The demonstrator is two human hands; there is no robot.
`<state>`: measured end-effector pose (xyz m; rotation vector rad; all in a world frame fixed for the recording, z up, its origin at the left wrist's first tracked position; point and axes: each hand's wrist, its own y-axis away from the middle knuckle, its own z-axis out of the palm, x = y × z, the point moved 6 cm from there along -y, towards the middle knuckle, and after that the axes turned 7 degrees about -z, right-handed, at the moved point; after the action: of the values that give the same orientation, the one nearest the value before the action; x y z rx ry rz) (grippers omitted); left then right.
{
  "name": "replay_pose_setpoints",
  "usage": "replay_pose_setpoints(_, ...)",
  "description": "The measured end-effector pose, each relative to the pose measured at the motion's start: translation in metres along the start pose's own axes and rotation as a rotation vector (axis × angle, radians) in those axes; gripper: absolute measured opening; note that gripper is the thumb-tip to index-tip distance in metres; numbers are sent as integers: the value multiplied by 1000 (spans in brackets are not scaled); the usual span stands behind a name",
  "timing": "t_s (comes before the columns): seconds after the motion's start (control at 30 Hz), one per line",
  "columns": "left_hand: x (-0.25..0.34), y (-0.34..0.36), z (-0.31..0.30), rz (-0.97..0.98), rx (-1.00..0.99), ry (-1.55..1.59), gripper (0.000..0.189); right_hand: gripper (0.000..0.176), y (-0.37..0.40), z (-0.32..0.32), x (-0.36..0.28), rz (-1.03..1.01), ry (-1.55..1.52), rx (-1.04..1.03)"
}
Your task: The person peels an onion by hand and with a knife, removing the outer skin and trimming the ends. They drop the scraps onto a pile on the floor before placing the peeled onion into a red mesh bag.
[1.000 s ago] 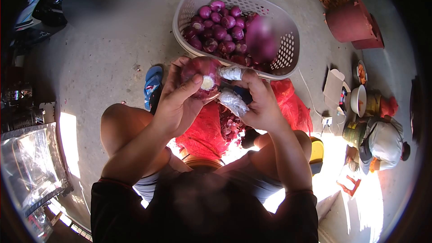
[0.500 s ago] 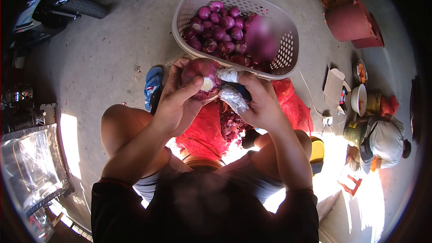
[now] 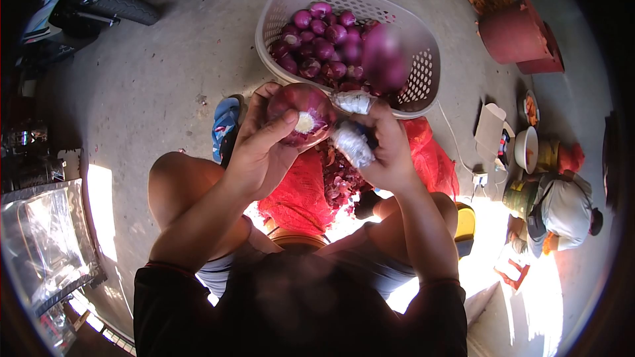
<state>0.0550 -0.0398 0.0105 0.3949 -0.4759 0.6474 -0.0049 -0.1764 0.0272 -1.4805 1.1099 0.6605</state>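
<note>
My left hand is wrapped round a red onion, its thumb beside the pale cut end. Just right of the onion is my right hand, fingers curled. White wrapping covers its thumb and a finger, which stand slightly apart from the onion. Something dark shows inside the right palm, too hidden to name. Beyond both hands is a pale perforated basket with many peeled red onions. Below the hands lie onion skins and red mesh sacks between my knees.
A blurred purple patch covers part of the basket. Blue sandals lie on the concrete floor at left, below a motorbike wheel. At right are red tubs, a white bowl, an opened carton and another person, bent over.
My right hand has moved slightly right, so its wrapped fingers have come away from the onion. The left hand still holds the onion, barely turned.
</note>
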Motion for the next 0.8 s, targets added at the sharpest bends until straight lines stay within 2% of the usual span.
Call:
replay_pose_setpoints(0.07, 1, 0, -2, -10, 1, 1, 33, 49, 5, 2, 2, 123, 94, -119)
replay_pose_setpoints(0.17, 0, 0, -1, -19, 9, 3, 32, 53, 2, 0, -1, -27, 204, -119)
replay_pose_setpoints(0.27, 0, 0, -3, -28, 17, -23, 31, 56, 0, -1, -2, -60, 256, -169)
replay_pose_setpoints(0.37, -1, -1, -1, -45, 18, -63, 32, 56, 3, -4, 2, -65, 166, -122)
replay_pose_setpoints(0.47, -2, -1, 1, -89, 31, -79, 35, 57, 0, -9, -1, 90, 141, -246)
replay_pose_setpoints(0.67, -4, -2, 3, -175, -37, -11, 38, 58, -2, -16, -6, 22, 167, -288)
replay_pose_setpoints(0.8, -6, -1, 2, -224, -66, 15, 39, 59, 5, -19, 1, 47, 161, -312)
